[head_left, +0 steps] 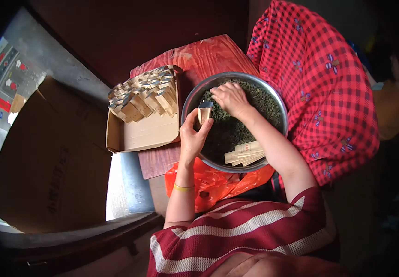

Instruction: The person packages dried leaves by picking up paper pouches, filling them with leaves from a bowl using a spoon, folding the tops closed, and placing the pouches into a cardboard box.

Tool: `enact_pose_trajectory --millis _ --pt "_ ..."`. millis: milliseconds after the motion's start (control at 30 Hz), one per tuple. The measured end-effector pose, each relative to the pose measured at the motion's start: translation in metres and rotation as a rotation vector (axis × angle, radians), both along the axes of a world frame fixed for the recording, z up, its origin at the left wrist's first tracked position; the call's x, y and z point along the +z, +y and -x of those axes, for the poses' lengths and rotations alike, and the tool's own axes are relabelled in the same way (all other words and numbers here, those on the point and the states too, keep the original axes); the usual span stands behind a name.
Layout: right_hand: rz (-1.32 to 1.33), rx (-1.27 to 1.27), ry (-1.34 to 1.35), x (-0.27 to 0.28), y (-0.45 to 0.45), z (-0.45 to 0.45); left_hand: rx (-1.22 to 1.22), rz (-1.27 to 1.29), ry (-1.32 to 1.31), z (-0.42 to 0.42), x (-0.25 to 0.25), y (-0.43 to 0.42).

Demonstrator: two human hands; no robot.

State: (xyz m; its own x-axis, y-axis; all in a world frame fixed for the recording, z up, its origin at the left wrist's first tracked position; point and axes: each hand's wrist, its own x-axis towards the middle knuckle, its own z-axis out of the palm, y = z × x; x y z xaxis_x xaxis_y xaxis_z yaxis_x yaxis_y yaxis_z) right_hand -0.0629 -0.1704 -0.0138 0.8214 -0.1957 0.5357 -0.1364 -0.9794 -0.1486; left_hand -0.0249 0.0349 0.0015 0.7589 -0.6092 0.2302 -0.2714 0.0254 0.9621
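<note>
A wide metal basin [281,99] holds a heap of dark green dried leaves [229,129], which look like tea. My left hand [194,136] grips a small paper bag [205,114] upright over the basin's left side, its dark mouth facing up. Just right of that mouth, my right hand [231,98] is closed, its bent fingers gathered down at the leaves. Its fingertips are partly hidden. Several flat paper bags [245,152] lie in a fanned stack on the leaves at the basin's near right, beside my right forearm.
To the left, a shallow cardboard box [148,134] contains several upright paper bags [146,94] with dark tops. Box and basin rest on a reddish wooden board [199,53]. An orange plastic bag [208,184] lies below the basin. Red checked cloth [319,92] drapes at right; a large carton [56,157] stands left.
</note>
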Motion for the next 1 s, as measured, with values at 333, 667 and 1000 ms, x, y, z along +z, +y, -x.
enact_pose_trajectory --millis 333,667,1000 --pt "-0.424 0.21 0.119 0.042 0.0 0.027 0.022 0.021 -0.007 0.0 0.006 0.003" --pt "-0.206 -0.169 0.162 0.019 -0.04 0.02 -0.016 0.022 0.011 -0.001 0.004 0.001" --pt "-0.339 -0.083 -0.025 0.037 -0.031 0.023 -0.012 0.035 -0.031 0.0 0.004 0.0"
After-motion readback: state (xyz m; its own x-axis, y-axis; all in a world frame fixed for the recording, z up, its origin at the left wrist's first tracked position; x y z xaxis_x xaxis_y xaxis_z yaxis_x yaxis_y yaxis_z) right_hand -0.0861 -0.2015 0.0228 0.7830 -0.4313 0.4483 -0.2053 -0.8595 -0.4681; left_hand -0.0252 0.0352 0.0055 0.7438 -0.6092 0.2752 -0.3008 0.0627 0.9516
